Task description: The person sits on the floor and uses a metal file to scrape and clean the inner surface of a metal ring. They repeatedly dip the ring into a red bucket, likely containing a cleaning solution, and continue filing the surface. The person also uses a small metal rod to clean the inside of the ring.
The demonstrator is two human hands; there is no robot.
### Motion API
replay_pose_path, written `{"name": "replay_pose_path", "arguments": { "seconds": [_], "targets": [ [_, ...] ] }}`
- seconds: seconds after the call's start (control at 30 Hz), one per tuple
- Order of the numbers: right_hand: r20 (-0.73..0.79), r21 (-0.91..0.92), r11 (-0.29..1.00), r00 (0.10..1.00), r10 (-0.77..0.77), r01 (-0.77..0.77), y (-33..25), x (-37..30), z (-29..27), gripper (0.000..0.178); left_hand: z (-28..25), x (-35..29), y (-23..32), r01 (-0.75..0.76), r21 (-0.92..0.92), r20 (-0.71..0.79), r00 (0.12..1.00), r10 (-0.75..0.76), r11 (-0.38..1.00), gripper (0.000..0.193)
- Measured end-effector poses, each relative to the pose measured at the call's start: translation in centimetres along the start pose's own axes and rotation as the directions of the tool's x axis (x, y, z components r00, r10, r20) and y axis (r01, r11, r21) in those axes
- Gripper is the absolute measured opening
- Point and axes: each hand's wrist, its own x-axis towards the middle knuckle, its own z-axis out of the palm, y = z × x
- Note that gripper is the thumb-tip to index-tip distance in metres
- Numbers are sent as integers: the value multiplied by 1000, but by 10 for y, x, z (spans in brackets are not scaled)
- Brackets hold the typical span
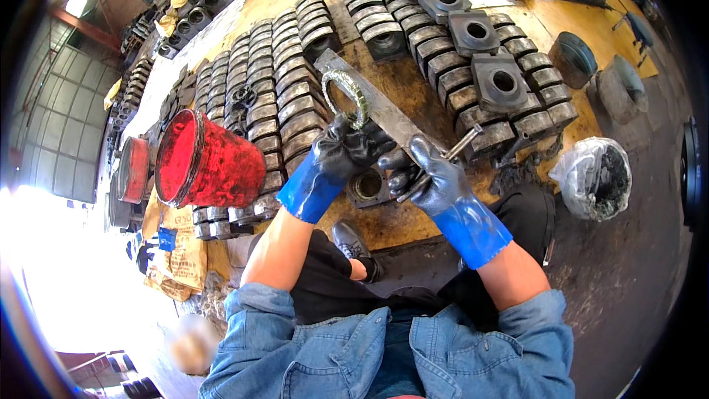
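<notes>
Black-and-blue rubber gloves cover both hands. My left hand [348, 149] pinches a shiny metal ring [361, 103] with a ridged edge, raised above the work surface. In my right hand [437, 174] is a thin metal rod [465, 142] with a small head, its other end sticking out below the fingers. A long flat metal bar [391, 117] slants from the right hand up behind the ring; whether the hand grips it too, I cannot tell. Just beneath my hands sits a dark block [360, 197] with a round hole.
Rows of curved metal blocks [295, 77] cover the surface ahead. Square blocks with round bores [484, 96] lie atop the right-hand stacks. A red bucket [235, 174] stands left; a plastic-lined bucket [572, 177] and metal cylinders [617, 100] stand right.
</notes>
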Motion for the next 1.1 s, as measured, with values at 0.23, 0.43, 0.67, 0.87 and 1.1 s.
{"name": "replay_pose_path", "arguments": {
  "seconds": [0.23, 0.43, 0.67, 0.87, 1.1],
  "targets": [
    [64, 110, 988, 993, 99, -105, 5, -6, -9, 40, -19, 3, 6, -66, 189, -287, 950, 119, 980, 28],
    [56, 125, 986, 993, 104, -110, 2, -7, -12, 39, -39, -6, 41, 35, 999, -45, 886, 461, 30, 12],
    [122, 33, 995, 989, 85, -89, -10, -12, -20, 45, -3, -26, 52, 65, 985, 26, 864, 504, -162, 17],
    [9, -572, 817, 996, -85, 75, -35, -29, -3, 36, 21, -39, 48, 141, 819, 194, 844, 500, -556, 16],
    [500, -863, -117, 793, -347, 492, -41, -30, -17, 53, 48, -52, 32, 189, 711, 294, 795, 531, -677, 17]
  ]
}}
